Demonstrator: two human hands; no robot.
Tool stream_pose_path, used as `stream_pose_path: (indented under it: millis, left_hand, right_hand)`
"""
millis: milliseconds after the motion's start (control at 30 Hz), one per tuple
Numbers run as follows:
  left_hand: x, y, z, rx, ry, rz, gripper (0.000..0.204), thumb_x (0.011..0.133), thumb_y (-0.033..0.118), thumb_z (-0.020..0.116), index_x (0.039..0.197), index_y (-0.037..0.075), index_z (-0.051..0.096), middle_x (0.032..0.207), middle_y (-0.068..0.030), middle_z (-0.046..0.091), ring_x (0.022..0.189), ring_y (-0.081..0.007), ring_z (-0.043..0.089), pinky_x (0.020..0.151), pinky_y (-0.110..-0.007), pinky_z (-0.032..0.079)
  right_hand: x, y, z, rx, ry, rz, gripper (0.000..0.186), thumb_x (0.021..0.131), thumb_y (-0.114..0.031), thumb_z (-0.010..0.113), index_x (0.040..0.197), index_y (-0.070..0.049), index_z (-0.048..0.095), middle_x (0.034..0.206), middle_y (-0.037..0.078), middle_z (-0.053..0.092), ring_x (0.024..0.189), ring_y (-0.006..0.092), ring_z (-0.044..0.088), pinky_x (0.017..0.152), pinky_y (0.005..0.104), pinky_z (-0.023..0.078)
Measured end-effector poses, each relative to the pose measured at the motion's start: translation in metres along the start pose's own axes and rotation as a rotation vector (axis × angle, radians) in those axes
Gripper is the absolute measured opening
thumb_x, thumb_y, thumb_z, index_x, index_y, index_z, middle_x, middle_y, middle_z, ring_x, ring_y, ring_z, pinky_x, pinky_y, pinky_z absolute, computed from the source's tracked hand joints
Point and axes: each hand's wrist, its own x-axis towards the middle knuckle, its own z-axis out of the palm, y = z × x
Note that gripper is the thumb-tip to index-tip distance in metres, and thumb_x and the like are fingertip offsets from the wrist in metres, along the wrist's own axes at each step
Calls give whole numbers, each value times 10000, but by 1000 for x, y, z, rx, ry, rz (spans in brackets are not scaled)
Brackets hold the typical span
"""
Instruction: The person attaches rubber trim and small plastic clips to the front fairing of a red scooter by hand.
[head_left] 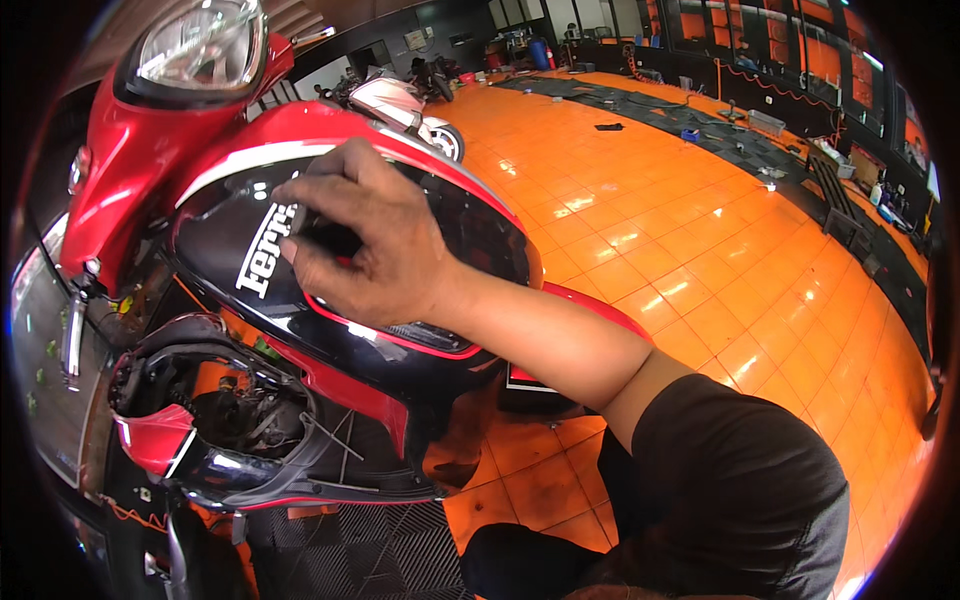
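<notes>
My right hand reaches in from the lower right over a glossy black scooter body panel with red and white edging. Its fingers are curled. The thumb and fingertips are at the white lettering on the panel and cover part of it. A dark patch shows inside the curled fingers; I cannot make out whether it is a held thing or shadow. Behind the hand rises the scooter's red front with its headlight. My left hand is not in view.
Nearer to me lies an opened black scooter section with a red piece. A white motorbike stands farther back. Orange tiles cover the floor; a dark mat strip, with bins and tools, runs along the right.
</notes>
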Motion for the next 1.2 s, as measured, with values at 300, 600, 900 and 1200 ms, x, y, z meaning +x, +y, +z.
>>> stream_pose_path:
  millis: [300,600,900,1200]
  left_hand:
    - [-88,249,-141,-1382,-97,591,99,952,116,580,929,19,576,679,-74,589,570,-140,553,526,-272,447]
    - [-181,335,-144,-1170,-468,759,154,927,119,605,1008,-12,590,747,-85,638,626,-157,605,608,-285,519]
    - [-223,326,-78,-813,-766,313,198,945,52,581,1110,-49,541,855,-127,674,705,-162,641,650,-286,541]
    - [-222,313,-73,-724,-849,346,254,936,76,618,1146,-27,520,829,-97,669,721,-146,640,662,-253,532]
  right_hand:
    - [-11,-16,-29,183,101,558,272,812,-57,684,1068,22,641,971,115,575,824,139,583,647,260,487]
    - [-183,-183,-148,960,-335,1641,267,916,-149,609,1122,19,631,874,27,642,758,118,610,648,247,491]
    - [-252,-214,-231,196,-764,1159,248,907,-245,660,1118,-115,661,862,69,632,694,226,656,577,351,531]
    - [-240,-222,-242,31,-1015,852,243,876,-283,653,1079,-150,670,810,49,600,673,264,667,548,395,542]
